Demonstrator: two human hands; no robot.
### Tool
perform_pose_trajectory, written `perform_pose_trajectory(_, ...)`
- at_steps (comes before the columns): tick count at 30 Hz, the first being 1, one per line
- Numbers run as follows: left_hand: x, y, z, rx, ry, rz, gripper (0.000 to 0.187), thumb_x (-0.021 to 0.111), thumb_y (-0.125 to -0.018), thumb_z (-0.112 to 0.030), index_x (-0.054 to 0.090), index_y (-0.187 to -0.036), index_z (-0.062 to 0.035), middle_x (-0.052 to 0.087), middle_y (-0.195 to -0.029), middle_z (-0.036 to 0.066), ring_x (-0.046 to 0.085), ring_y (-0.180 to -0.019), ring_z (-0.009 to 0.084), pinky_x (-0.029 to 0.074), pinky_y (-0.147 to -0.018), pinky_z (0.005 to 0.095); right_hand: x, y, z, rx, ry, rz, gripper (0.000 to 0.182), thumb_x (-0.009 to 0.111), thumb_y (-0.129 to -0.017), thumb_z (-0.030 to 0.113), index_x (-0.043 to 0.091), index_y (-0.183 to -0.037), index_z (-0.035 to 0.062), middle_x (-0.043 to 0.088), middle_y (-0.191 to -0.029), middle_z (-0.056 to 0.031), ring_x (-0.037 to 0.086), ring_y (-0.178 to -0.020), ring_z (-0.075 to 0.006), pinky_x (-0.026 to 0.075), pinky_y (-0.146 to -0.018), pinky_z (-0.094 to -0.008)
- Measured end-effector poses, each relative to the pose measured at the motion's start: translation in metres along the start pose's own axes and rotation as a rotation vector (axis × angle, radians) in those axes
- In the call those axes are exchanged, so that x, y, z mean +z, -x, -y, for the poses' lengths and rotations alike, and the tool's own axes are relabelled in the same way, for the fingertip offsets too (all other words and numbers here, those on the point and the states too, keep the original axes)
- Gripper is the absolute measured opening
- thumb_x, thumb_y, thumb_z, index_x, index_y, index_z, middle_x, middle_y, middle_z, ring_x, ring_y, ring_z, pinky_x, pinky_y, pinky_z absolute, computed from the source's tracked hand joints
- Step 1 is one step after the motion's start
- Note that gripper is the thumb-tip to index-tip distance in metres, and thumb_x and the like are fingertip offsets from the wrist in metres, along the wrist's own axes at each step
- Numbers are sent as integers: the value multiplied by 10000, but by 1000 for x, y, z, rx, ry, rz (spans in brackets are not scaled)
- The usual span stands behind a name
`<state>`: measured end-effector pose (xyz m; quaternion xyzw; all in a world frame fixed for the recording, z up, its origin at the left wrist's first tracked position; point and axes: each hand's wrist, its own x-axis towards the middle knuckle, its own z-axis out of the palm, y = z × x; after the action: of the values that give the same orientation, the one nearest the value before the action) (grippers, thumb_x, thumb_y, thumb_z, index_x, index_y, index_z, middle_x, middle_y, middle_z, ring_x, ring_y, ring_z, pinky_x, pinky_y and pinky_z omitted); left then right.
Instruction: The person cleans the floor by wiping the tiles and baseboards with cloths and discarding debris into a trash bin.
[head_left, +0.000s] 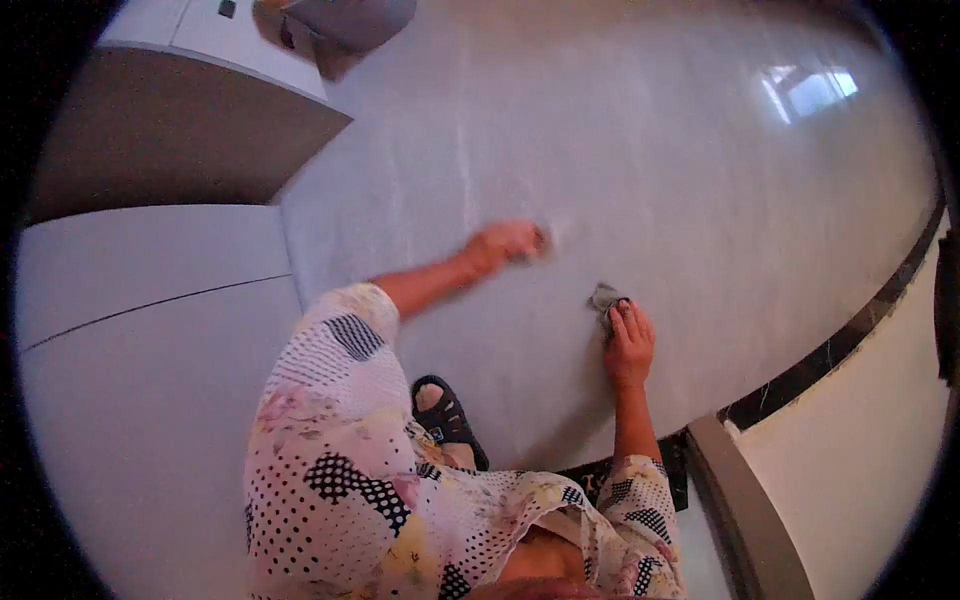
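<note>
My left hand [505, 247] is out over the pale, glossy floor [720, 220], smeared by motion; a small dark and whitish blur shows at its fingertips, too unclear to name. To its right and nearer my body, my right hand [630, 340] is closed on a crumpled grey cloth [605, 300]. The cloth sticks out past the fingers and appears to touch the floor. The two hands are apart.
A foot in a black sandal [445, 415] stands below my left hand. White cabinets [150, 300] line the left side. A grey object [355, 22] stands at the top. Dark edging [830, 360] and a brown door frame [745, 500] run along the right.
</note>
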<state>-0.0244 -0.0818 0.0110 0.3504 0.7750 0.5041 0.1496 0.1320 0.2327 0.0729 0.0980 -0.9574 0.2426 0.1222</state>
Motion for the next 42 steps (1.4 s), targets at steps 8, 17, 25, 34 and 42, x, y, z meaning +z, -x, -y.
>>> perform_pose_trajectory(8, 11, -19, -105, -527, 506, 61, 323, 454, -681, 112, 654, -879, -47, 656, -908, 43, 604, -853, 131, 490, -769, 295, 5, 5, -10, 6, 15, 10, 298, 505, -816, 61, 614, -1088, 111, 587, -1195, -55, 517, -1155, -245, 385, -961, -433)
perform_pose_trajectory(17, -224, -56, 23, -555, 97, -711, 264, 529, -777, 16, 648, -999, -64, 644, -1041, 37, 586, -991, 166, 476, -879, 315, 1, 7, -8, 1, 22, 30, 343, 564, -771, 47, 609, -1103, 122, 578, -1211, -43, 509, -1169, -237, 366, -978, -426)
perform_pose_trajectory(25, -134, -106, 55, -199, -858, -502, 347, 506, -854, -246, 571, -1176, -135, 573, -1207, 60, 514, -1142, 265, 393, -961, 384, -4, 11, -8, 43, 16, 100, 346, 567, -763, 57, 616, -1098, 134, 576, -1211, -44, 503, -1176, -221, 379, -972, -396)
perform_pose_trajectory(34, 71, -44, -50, 243, -458, -81, 184, 548, -782, -72, 607, -952, -106, 620, -1009, 77, 577, -991, 283, 465, -819, 378, 0, 17, -10, 2, -9, -6, 307, 561, -765, 56, 616, -1065, 91, 588, -1184, -69, 512, -1161, -246, 386, -967, -402)
perform_pose_trajectory(42, 80, 12, -103, -87, -62, 116, 257, 496, -747, 29, 634, -931, -87, 624, -1024, 77, 563, -1005, 257, 432, -869, 352, 3, 4, -6, 40, -33, -119, 305, 546, -762, 27, 616, -1054, 81, 592, -1174, -97, 526, -1139, -282, 396, -945, -416)
